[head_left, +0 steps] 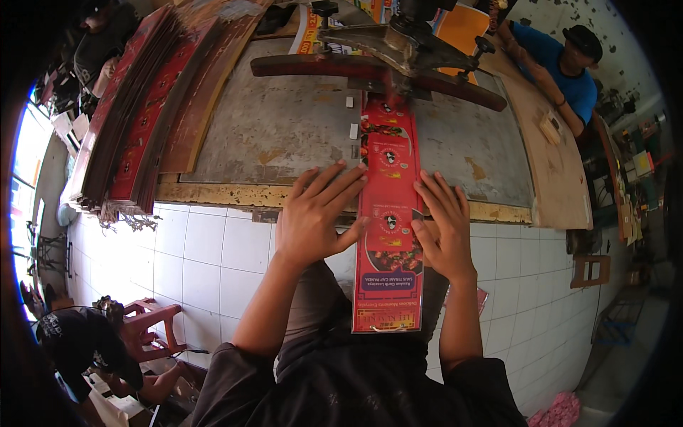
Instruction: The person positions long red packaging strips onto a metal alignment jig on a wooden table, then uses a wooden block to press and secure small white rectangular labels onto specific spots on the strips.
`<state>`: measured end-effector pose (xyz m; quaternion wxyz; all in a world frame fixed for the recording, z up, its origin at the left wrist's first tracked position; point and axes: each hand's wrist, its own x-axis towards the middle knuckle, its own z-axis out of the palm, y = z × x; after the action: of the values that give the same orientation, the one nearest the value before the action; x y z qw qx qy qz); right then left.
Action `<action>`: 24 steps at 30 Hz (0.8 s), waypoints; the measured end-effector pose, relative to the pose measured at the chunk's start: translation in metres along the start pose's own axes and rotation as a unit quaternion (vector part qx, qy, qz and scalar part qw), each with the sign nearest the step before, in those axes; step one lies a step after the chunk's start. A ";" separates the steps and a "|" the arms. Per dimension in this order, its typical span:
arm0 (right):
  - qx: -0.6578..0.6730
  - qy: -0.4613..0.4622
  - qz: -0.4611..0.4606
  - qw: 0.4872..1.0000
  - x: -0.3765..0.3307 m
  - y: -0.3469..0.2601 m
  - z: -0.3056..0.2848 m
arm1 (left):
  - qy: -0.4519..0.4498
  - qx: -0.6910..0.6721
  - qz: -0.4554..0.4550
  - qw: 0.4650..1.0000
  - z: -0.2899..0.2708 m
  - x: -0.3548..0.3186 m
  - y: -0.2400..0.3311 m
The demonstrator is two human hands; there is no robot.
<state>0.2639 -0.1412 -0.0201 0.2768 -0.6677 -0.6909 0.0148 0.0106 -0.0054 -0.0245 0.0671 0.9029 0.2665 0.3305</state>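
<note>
A long red printed strip [388, 196] runs from the worktable [277, 135] toward my lap, its near end hanging past the table's front edge. Its far end lies beneath the dark metal press head [398, 53]. My left hand [320, 210] is flat with fingers stretched, its fingertips and thumb at the strip's left edge. On the other side, my right hand [445, 228] has its fingers extended along the right edge, thumb touching it. Neither hand is closed around the strip. Two small white pieces [353, 131] are on the table left of the strip.
Tall stacks of red printed strips [139, 114] stand at the left of the table. A wooden block [550, 128] lies on the right-hand board. One person in blue [580, 92] is at the far right; another crouches lower left near a red stool [149, 327].
</note>
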 end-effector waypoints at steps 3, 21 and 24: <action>0.002 0.000 0.000 1.000 0.000 0.000 0.000 | 0.000 0.002 -0.001 1.000 0.001 0.000 0.001; 0.005 0.001 0.000 1.000 0.000 0.000 0.000 | -0.003 0.005 -0.004 1.000 0.001 -0.001 0.000; 0.007 0.000 0.000 1.000 0.001 -0.002 0.000 | -0.003 0.006 -0.006 1.000 0.000 -0.001 0.000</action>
<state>0.2625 -0.1405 -0.0186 0.2810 -0.6660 -0.6907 0.0195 0.0101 -0.0058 -0.0254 0.0648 0.9026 0.2734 0.3261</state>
